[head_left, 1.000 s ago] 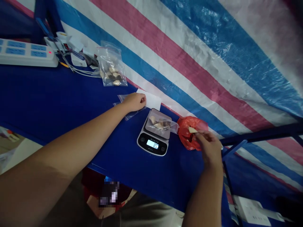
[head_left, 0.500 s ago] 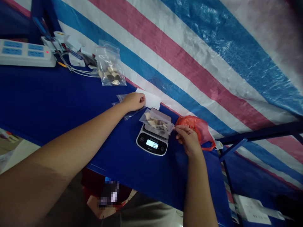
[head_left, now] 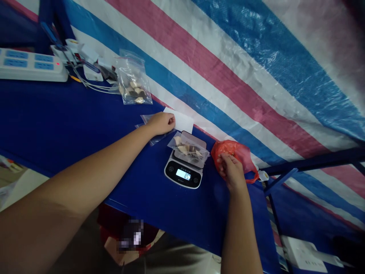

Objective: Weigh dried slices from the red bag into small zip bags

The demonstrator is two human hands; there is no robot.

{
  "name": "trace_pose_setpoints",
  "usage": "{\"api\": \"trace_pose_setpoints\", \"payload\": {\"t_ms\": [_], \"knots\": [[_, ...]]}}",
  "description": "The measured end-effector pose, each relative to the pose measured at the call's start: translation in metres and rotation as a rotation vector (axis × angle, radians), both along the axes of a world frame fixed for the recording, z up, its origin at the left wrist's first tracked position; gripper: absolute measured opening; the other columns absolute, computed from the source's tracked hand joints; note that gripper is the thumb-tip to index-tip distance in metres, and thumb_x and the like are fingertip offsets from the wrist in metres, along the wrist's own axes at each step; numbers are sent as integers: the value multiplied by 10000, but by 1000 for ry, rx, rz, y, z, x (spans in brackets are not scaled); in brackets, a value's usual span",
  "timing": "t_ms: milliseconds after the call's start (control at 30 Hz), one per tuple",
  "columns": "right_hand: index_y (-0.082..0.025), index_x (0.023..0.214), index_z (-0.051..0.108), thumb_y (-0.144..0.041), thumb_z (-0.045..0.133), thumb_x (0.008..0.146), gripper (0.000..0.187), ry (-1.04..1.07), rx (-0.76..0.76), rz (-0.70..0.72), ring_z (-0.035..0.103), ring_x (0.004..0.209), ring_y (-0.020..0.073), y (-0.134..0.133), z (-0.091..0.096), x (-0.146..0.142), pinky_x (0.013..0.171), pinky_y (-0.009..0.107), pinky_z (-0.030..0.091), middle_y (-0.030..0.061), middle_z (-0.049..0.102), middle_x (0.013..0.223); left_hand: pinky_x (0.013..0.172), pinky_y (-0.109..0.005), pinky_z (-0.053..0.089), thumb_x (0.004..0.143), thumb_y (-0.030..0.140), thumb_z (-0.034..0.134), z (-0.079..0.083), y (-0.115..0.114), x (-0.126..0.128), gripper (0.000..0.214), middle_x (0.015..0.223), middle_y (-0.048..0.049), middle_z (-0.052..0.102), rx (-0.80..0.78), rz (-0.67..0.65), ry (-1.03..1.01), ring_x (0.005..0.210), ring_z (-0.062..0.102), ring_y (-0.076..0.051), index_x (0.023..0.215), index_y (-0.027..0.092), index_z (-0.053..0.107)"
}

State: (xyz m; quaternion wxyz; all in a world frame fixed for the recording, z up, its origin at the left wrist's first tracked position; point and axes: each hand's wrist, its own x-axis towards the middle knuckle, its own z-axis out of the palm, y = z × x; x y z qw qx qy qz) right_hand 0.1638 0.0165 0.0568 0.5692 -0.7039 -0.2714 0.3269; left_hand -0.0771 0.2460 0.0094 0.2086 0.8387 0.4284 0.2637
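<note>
A small digital scale (head_left: 184,178) stands on the blue table, its display showing what looks like 8.5. Across its weighing plate lies a clear zip bag (head_left: 189,147) with pale and dark dried slices inside. My left hand (head_left: 162,123) is closed in a loose fist, resting on flat clear plastic bags (head_left: 157,139) beside a white sheet of paper (head_left: 182,120). To the right of the scale, my right hand (head_left: 231,170) has curled fingers, with nothing visible in them. It is in front of a red plastic bag (head_left: 242,158), apart from the zip bag.
Another clear bag of dried slices (head_left: 135,85) leans against the striped tarp (head_left: 199,49) at the back. Left of it are tangled cables (head_left: 97,88) and a white power strip (head_left: 31,70). A blue metal frame (head_left: 281,180) borders the table's right side.
My right hand has let go of the corner of the zip bag on the scale and moved right, to the red bag. My left hand stays in place.
</note>
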Motion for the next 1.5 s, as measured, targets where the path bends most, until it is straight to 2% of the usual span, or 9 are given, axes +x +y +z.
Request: {"api": "trace_pose_setpoints", "payload": {"t_ms": [400,700,967,1033,1167,1233,1367,1433,1500], "knots": [[-181,697,633,-544,853,604,435,-30,-12,38,389,371,53,-2,3,-3,323,169,193,-19,603,561,686,-289,403,800,259,606,-1,1,0,124,875,-33,739,3,-7,3,796,630,-187,872,208,693],[-168,700,631,-550,861,582,461,-17,-14,48,408,363,51,-2,3,-2,326,164,203,-9,628,581,688,-288,393,805,259,600,1,0,0,132,875,-29,738,4,-3,17,793,624,-182,878,204,694],[-186,743,577,-586,836,650,485,-7,-19,83,424,385,58,-4,3,-2,347,169,209,19,682,632,702,-286,397,813,248,616,0,1,1,130,891,-32,740,1,5,23,799,623,-183,893,202,707],[-200,798,566,-594,818,685,482,28,-12,133,436,392,67,-5,7,-7,351,175,210,23,698,663,697,-288,393,815,246,616,1,0,1,128,889,-30,740,0,3,22,792,619,-182,893,203,706],[-221,1081,638,-591,746,786,485,116,6,311,496,469,85,-4,12,-25,371,175,211,24,724,812,686,-289,382,815,241,614,1,0,1,120,876,-27,738,4,-4,12,782,616,-178,884,197,701],[-220,1112,679,-566,717,823,452,112,23,368,530,547,93,0,10,-34,388,178,234,36,725,902,691,-291,384,814,236,614,1,0,0,123,878,-30,737,4,-5,11,784,616,-178,887,193,704],[-187,990,756,-514,706,842,363,-93,50,329,548,615,119,11,13,-47,436,212,339,45,726,894,683,-290,380,812,235,615,-2,1,-1,126,881,-35,736,-2,-15,-13,786,614,-177,891,193,704],[-189,969,768,-473,695,864,312,-318,82,316,607,672,146,13,27,-49,536,248,453,41,735,856,659,-291,363,812,241,612,-3,1,0,116,869,-32,733,-4,-17,-26,771,607,-175,875,196,697],[-202,998,772,-411,675,895,252,-580,123,375,685,831,188,10,54,-52,724,301,539,46,760,919,632,-294,342,811,247,609,-4,2,0,106,853,-29,729,-7,-12,-26,748,597,-173,859,199,691]]}}
